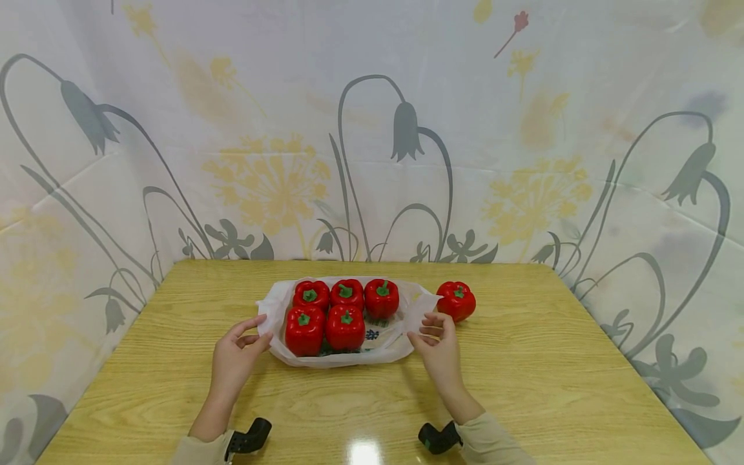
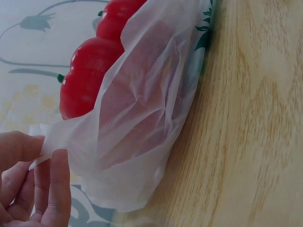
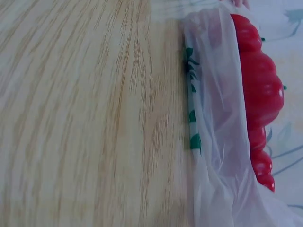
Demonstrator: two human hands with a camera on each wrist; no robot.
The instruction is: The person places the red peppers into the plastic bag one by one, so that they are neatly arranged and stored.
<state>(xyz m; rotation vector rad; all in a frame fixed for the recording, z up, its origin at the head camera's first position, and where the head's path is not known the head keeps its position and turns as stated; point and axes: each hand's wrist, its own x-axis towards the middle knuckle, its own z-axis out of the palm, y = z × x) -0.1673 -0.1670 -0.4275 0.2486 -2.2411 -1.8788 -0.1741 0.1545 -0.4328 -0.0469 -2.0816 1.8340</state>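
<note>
A white translucent plastic bag with green print lies spread on the table, its mouth facing up. Inside sit several red bell peppers with green stems, in two rows toward the left. My left hand pinches the bag's left edge between thumb and fingers; the left wrist view shows the film caught there. At the bag's right edge my right hand pinches the film with thumb and fingers. In the right wrist view the bag's side shows, but the right hand itself does not.
One more red bell pepper stands outside the bag, just beyond my right hand. The wooden table extends on both sides and in front. Behind it hangs a flower-patterned cloth.
</note>
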